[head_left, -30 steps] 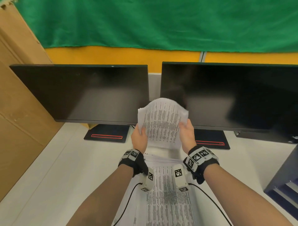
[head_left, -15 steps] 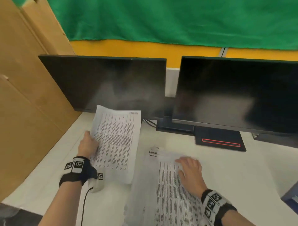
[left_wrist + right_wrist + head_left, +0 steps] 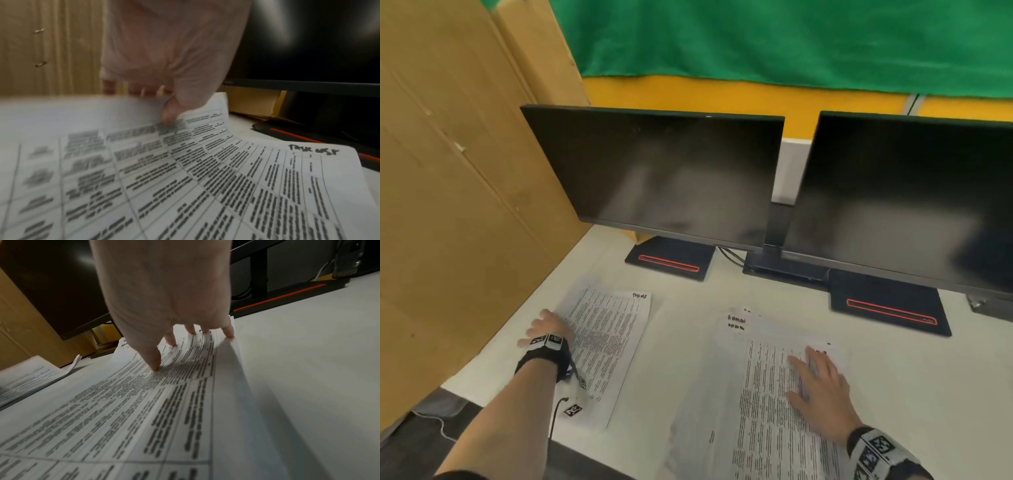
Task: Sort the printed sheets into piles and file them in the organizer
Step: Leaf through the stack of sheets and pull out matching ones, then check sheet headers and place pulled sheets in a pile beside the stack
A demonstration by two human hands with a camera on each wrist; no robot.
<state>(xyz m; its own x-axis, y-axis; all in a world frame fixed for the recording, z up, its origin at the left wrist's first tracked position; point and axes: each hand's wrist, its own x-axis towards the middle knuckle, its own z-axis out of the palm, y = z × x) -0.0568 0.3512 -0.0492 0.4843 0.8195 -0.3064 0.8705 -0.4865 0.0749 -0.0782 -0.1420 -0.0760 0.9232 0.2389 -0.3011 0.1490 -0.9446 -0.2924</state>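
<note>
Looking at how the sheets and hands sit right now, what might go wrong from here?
1. The left hand pinches the left sheet at its lifted edge; pulling away could drag it askew.
2. The right pile overhangs the desk's near edge, held only by the right hand's spread fingers; lifting them might let sheets slide off.

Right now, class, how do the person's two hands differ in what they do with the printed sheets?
The left hand pinches the left sheet by its edge, thumb on top, lifting that edge; the right hand lies on the right pile with straight, spread fingers. The left hand is at the paper's side; the right hand is on the printed face. Both touch table-printed paper.
</note>
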